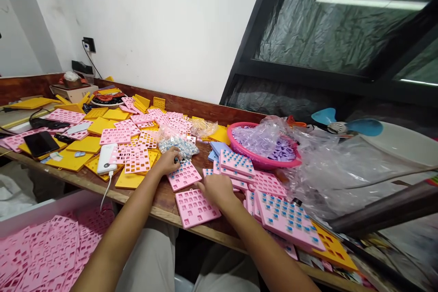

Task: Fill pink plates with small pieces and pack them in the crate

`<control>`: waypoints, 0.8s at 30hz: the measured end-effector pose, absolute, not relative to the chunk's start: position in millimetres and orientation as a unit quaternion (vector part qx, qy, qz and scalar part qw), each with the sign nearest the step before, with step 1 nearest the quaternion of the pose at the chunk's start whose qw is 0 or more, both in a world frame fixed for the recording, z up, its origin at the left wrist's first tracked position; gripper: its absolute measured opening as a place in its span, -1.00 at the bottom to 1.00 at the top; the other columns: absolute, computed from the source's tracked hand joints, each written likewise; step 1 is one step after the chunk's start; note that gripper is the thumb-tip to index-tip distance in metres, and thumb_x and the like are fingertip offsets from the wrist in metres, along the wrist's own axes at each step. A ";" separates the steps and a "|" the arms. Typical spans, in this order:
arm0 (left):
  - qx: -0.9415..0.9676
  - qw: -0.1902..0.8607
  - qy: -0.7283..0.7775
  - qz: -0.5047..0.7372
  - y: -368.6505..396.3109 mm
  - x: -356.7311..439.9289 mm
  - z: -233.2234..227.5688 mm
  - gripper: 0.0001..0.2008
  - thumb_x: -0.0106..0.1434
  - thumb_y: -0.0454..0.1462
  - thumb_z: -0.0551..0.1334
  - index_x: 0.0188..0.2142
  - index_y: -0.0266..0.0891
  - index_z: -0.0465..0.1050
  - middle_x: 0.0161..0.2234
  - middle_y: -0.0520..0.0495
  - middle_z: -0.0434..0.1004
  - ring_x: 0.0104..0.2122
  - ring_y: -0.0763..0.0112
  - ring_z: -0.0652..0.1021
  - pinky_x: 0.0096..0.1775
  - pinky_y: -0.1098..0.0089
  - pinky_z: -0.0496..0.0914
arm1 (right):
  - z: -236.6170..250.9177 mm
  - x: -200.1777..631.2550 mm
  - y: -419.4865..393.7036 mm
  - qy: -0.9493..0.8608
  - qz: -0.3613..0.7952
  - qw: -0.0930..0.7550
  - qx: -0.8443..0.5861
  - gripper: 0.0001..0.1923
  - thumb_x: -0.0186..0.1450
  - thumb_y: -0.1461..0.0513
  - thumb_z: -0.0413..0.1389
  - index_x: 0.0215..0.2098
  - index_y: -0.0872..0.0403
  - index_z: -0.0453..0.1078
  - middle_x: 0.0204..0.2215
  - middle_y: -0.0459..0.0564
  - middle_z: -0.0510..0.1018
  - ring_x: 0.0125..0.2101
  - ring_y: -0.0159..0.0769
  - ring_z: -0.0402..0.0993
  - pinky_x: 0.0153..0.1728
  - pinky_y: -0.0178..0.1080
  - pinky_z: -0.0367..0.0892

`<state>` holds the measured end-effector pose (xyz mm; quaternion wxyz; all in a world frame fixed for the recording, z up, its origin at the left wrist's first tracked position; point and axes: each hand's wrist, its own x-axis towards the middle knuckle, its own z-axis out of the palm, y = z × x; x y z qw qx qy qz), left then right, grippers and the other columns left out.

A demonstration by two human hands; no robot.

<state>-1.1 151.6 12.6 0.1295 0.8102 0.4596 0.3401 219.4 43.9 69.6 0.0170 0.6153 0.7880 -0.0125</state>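
Note:
My left hand (169,161) is at the near edge of a pile of small blue-and-white pieces (183,146) on clear plastic. Its fingers are curled, and what they hold is too small to make out. Just below lies a pink panel (186,177) with square recesses, some blue pieces along its far edge. My right hand (217,188) is at that panel's right side, its thumb pointing left and its other fingers mostly hidden. Nearer the table's front edge is a second pink panel (195,212) with recesses and no blue pieces visible.
Pink panels with blue pieces (236,163) are stacked right of my hands, with more (287,219) nearer. Behind stands a pink basket (267,163) of purple parts. Yellow panels (87,145), a white power bank (107,159) and a phone (41,143) lie left.

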 end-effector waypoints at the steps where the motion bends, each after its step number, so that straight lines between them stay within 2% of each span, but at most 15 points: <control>1: 0.818 0.133 0.451 0.331 152.6 -2.6 11.5 -0.79 0.09 -0.39 0.24 -0.26 -0.21 0.57 0.10 -0.19 0.42 0.06 0.17 0.49 0.12 0.24 0.39 | 69.4 216.9 47.0 0.803 -0.003 -0.008 0.596 -0.42 0.43 -0.11 -0.08 -0.06 0.17 0.51 -0.14 0.33 0.58 -0.07 0.05 0.49 -0.05 -0.04 0.26; 3: 0.829 0.136 0.443 0.312 155.8 -5.5 8.3 -0.71 0.11 -0.42 0.22 -0.19 -0.22 0.61 0.18 -0.22 0.34 0.14 0.14 0.44 0.20 0.22 0.33 | 65.9 209.2 52.7 0.847 0.006 -0.063 0.528 -0.49 0.42 -0.09 -0.03 0.04 0.11 0.44 -0.03 0.23 0.53 0.00 -0.03 0.42 0.01 -0.10 0.23; 6: 0.840 0.128 0.439 0.293 162.6 -10.3 2.5 -0.66 0.17 -0.44 0.20 -0.12 -0.21 0.63 0.21 -0.21 0.30 0.18 0.14 0.41 0.25 0.20 0.27 | 55.4 198.5 60.4 0.885 0.002 -0.081 0.458 -0.36 0.35 -0.18 0.03 0.15 0.10 0.34 0.08 0.19 0.45 0.08 -0.04 0.33 0.07 -0.10 0.19; 10: 0.854 0.110 0.441 0.255 169.3 -14.2 0.1 -0.69 0.18 -0.39 0.27 -0.09 -0.15 0.64 0.23 -0.19 0.27 0.17 0.10 0.40 0.24 0.16 0.28 | 47.1 199.0 66.8 0.866 0.038 -0.042 0.497 -0.23 0.32 -0.29 -0.06 0.04 0.19 0.42 0.00 0.29 0.48 0.02 0.07 0.36 0.06 0.00 0.17; 13: 0.849 0.083 0.463 0.239 168.4 -9.7 5.5 -0.73 0.14 -0.34 0.35 -0.14 -0.11 0.64 0.18 -0.16 0.32 0.14 0.09 0.41 0.20 0.18 0.31 | 51.4 207.4 72.7 0.858 0.045 -0.026 0.510 -0.22 0.28 -0.31 -0.04 -0.03 0.19 0.46 -0.05 0.30 0.52 -0.03 0.08 0.40 0.05 0.01 0.17; 17: 0.834 0.056 0.494 0.240 161.9 -0.1 14.8 -0.84 0.16 -0.30 0.34 -0.24 -0.10 0.64 0.06 -0.13 0.40 0.03 0.15 0.46 0.07 0.25 0.39 | 61.1 216.4 98.3 0.847 0.008 -0.039 0.531 -0.45 0.37 -0.17 -0.01 -0.12 0.11 0.51 -0.12 0.21 0.58 -0.10 -0.02 0.47 0.00 -0.08 0.20; 21: 0.837 0.065 0.483 0.248 157.0 0.4 17.6 -0.87 0.21 -0.29 0.30 -0.27 -0.13 0.64 0.03 -0.14 0.42 -0.02 0.16 0.48 0.02 0.25 0.41 | 57.5 212.0 135.1 0.828 -0.017 -0.085 0.553 -0.74 0.39 0.12 0.07 -0.06 0.05 0.49 -0.07 0.09 0.57 -0.08 -0.14 0.48 -0.11 -0.22 0.26; 24: 0.831 0.089 0.484 0.261 154.5 -4.1 16.5 -0.88 0.20 -0.30 0.30 -0.27 -0.15 0.62 0.03 -0.13 0.43 0.00 0.15 0.47 0.06 0.22 0.40 | 47.0 201.8 151.9 0.823 -0.030 -0.078 0.562 -0.74 0.31 0.19 0.17 -0.04 0.02 0.50 -0.04 0.06 0.55 -0.06 -0.13 0.48 -0.13 -0.24 0.28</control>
